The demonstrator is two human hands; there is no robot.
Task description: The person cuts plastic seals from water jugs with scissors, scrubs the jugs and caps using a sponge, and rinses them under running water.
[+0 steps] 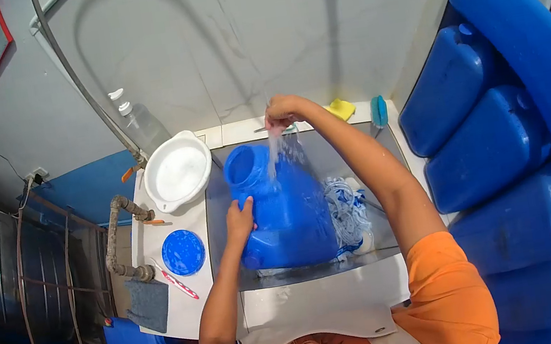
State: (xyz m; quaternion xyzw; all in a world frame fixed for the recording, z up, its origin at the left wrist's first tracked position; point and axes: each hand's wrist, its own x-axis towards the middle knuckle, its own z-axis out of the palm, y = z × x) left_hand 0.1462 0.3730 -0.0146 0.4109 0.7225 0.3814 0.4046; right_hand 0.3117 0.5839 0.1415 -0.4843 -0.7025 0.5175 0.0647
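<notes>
"In the sink [216, 222], blue jug [289, 219], mouth [244, 166] toward the wall [273, 53]; left hand [240, 218]?"

"Forearm reaching forward; fingers closed on the jug's side, just below the mouth, thumb upward; grip partly hidden."

"Right hand [283, 110]?"

"Arm extended, elbow slightly bent; wrist dropped, fingers curled downward at the running water [276, 154], above the jug's shoulder; cannot tell how far they part or whether they hold anything."
</notes>
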